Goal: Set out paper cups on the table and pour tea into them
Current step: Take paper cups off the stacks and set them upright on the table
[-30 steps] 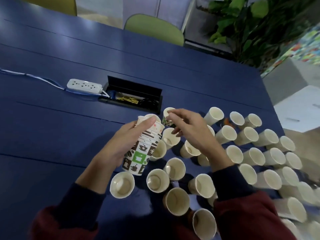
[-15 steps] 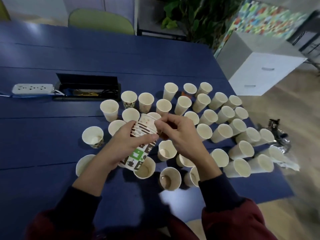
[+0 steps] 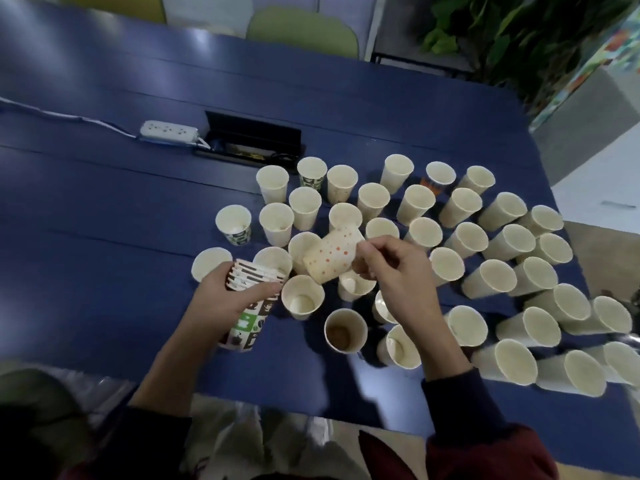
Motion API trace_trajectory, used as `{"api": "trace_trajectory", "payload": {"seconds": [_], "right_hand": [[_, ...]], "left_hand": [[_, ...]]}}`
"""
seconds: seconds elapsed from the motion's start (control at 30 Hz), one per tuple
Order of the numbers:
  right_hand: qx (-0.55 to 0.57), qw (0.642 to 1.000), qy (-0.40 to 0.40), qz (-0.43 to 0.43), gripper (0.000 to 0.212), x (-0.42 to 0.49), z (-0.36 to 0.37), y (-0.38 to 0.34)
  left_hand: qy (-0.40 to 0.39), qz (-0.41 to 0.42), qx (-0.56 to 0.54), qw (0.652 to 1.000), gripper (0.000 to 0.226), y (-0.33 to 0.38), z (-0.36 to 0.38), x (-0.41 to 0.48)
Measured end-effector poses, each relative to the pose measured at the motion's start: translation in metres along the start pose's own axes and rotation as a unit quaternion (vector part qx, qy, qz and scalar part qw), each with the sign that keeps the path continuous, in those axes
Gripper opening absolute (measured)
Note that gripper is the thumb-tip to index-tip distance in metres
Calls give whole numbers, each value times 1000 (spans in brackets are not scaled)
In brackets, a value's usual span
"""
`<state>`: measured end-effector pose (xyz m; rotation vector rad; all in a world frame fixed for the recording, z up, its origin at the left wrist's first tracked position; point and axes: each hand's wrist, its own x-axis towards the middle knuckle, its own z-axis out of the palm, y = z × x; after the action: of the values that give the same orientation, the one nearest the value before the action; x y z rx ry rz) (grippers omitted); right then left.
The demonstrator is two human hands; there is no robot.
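My left hand (image 3: 228, 299) grips a nested stack of patterned paper cups (image 3: 250, 306) just above the blue table (image 3: 104, 237). A single cup with orange dots (image 3: 332, 254), tilted on its side above the standing cups, is pinched at the rim by my right hand (image 3: 394, 275). Several paper cups stand upright on the table, spreading from the centre to the right edge, such as one at the left (image 3: 233, 223). One cup near me (image 3: 345, 330) holds something brown at its bottom.
A white power strip (image 3: 169, 130) with its cable lies at the back left, beside an open black cable box (image 3: 252, 140) set in the table. Green chairs (image 3: 301, 31) stand behind the table. A plant (image 3: 519, 36) and a white cabinet are at the right.
My right hand has pulled the dotted cup off the top of the stack and holds it apart, tilted. The camera has tilted down and back, showing the table's near edge.
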<state>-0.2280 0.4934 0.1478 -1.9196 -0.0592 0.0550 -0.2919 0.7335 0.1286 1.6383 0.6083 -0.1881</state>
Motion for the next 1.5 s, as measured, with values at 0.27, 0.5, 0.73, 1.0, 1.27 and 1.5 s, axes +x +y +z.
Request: {"api": "trace_trajectory", "payload": {"seconds": [0.27,0.5,0.73,1.0,1.27,1.5], "right_hand": [[-45,993,-110,-17,19,-37,69,1],[-189,963,-180,-65,14,-70,148,32],[-274,943,-181,-44,29,-80,191,46],[-211,972,-70,-78,29,-115,183,24],[-215,967,-138,-28,29,-145,155,25],[-141,981,-132,-22,30,-142,126,24]], "left_hand": [[-18,-40,30,999,44,-59,-59,-28],[-56,-62,53,995,41,-94,-96,-21],[-174,-59,19,983,50,-106,-120,-13],[-329,-79,104,935,50,-112,-116,-7],[-287,-25,46,957,48,-114,-70,-22],[-247,0,51,968,39,-107,-43,-44]]}}
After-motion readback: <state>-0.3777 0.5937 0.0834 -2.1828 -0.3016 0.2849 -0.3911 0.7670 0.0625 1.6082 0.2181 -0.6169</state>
